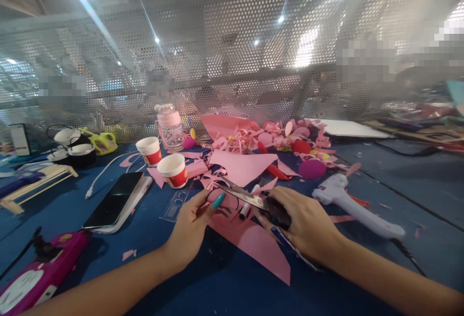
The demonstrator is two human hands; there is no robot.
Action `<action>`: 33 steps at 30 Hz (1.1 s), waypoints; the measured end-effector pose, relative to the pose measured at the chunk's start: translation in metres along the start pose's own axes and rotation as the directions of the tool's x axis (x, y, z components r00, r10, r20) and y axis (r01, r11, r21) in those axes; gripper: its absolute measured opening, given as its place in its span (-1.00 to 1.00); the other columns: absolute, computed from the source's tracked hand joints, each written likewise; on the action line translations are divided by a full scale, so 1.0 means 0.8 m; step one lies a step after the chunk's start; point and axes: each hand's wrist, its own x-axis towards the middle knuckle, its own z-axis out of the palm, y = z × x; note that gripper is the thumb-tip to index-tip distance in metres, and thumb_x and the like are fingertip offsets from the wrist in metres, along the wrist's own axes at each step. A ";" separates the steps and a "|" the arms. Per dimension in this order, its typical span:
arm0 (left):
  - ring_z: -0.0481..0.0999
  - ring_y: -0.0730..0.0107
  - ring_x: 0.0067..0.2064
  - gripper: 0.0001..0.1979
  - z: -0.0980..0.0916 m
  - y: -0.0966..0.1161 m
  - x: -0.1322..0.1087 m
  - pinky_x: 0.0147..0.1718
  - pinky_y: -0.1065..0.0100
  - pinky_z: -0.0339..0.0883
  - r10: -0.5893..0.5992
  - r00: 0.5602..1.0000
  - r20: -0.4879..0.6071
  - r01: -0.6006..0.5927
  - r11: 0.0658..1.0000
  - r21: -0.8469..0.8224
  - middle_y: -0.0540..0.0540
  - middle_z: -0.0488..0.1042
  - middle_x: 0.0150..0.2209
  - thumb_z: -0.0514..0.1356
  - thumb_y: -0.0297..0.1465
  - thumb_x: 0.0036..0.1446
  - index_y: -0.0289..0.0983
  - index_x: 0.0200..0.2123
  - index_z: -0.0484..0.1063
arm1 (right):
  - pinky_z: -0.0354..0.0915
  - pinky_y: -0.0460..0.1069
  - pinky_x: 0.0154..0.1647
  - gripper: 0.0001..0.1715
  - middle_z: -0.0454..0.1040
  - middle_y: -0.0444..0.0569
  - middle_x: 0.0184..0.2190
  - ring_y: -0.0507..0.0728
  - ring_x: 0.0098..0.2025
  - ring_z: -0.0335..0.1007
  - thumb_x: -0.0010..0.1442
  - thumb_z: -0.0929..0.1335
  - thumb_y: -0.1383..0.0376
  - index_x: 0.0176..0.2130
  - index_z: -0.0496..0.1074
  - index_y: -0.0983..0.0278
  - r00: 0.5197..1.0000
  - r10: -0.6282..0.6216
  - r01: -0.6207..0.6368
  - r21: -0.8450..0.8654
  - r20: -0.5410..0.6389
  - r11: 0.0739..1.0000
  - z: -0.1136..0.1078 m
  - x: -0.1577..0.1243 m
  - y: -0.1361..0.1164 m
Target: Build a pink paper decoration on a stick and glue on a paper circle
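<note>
Between thumb and fingers, my left hand [194,229] pinches a pink paper piece [226,201] with a dark curved line on it. My right hand [302,219] is closed round the dark handles of a pair of scissors [255,200]. The scissor blades are parted and point left, close to the held paper. Under the hands lies a larger pink sheet [253,246]. A white marker [249,202] with a dark end is beside the blades. Beyond them, another pink sheet [242,166] rests on the blue table [174,287].
A pile of pink scraps [239,137] lies at the back. Paper cups [173,170], a phone [114,200] and a magenta power strip [43,272] are on the left. A glue gun [357,207] lies on the right; a bottle [170,127] stands behind.
</note>
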 end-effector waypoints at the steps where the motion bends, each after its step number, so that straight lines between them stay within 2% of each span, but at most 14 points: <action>1: 0.43 0.40 -0.34 -0.81 0.000 0.001 0.000 -0.29 0.38 0.34 0.007 1.000 -0.008 -0.007 1.000 0.010 -0.03 0.48 -0.41 0.15 -0.27 0.08 -0.26 -0.34 0.47 | 0.22 -0.03 -0.49 -0.78 0.43 0.01 -0.47 0.14 -0.45 0.36 0.09 0.26 0.15 -0.39 0.29 0.26 1.000 -0.011 0.011 -0.002 -0.004 1.000 0.000 0.000 0.000; 6: 0.41 0.39 -0.31 -0.80 0.000 0.001 -0.002 -0.27 0.39 0.33 0.008 1.000 0.003 -0.008 1.000 -0.004 -0.04 0.48 -0.34 0.16 -0.29 0.08 -0.26 -0.29 0.48 | 0.30 0.04 -0.40 -0.75 0.46 0.08 -0.40 0.20 -0.36 0.39 0.11 0.25 0.16 -0.33 0.30 0.31 0.999 -0.040 0.040 0.014 0.003 0.999 0.001 0.000 0.001; 12: 0.40 0.40 -0.33 -0.81 0.000 0.000 -0.002 -0.26 0.37 0.34 0.015 0.999 0.045 -0.013 1.000 -0.028 -0.03 0.46 -0.37 0.16 -0.29 0.08 -0.23 -0.28 0.49 | 0.31 0.03 -0.39 -0.77 0.46 0.08 -0.39 0.19 -0.35 0.39 0.11 0.26 0.17 -0.33 0.30 0.30 0.999 -0.051 0.050 0.046 0.009 0.998 0.000 0.000 0.001; 20: 0.40 0.39 -0.35 -0.81 0.000 -0.001 -0.002 -0.27 0.36 0.35 0.027 0.999 0.029 -0.027 1.000 -0.016 -0.04 0.45 -0.40 0.15 -0.28 0.08 -0.23 -0.30 0.49 | 0.30 0.02 -0.41 -0.78 0.48 0.08 -0.40 0.18 -0.38 0.39 0.08 0.26 0.18 -0.34 0.32 0.29 0.997 -0.071 0.070 0.068 0.012 0.995 -0.003 0.001 0.001; 26: 0.40 0.44 -0.33 -0.82 0.000 -0.002 -0.001 -0.28 0.43 0.32 0.033 0.998 0.046 -0.032 0.999 -0.024 0.01 0.46 -0.37 0.15 -0.31 0.09 -0.19 -0.27 0.50 | 0.31 0.04 -0.39 -0.75 0.47 0.09 -0.40 0.19 -0.36 0.39 0.10 0.24 0.16 -0.34 0.32 0.30 0.997 -0.066 0.063 0.068 0.043 0.996 -0.001 0.000 0.003; 33: 0.42 0.41 -0.31 -0.81 0.000 -0.003 -0.001 -0.27 0.39 0.33 0.030 0.997 0.069 -0.028 0.999 -0.035 -0.02 0.49 -0.34 0.14 -0.30 0.10 -0.20 -0.25 0.50 | 0.32 0.07 -0.37 -0.73 0.47 0.12 -0.38 0.21 -0.34 0.39 0.10 0.23 0.16 -0.33 0.32 0.32 0.996 -0.070 0.065 0.083 0.061 0.994 -0.002 0.000 0.003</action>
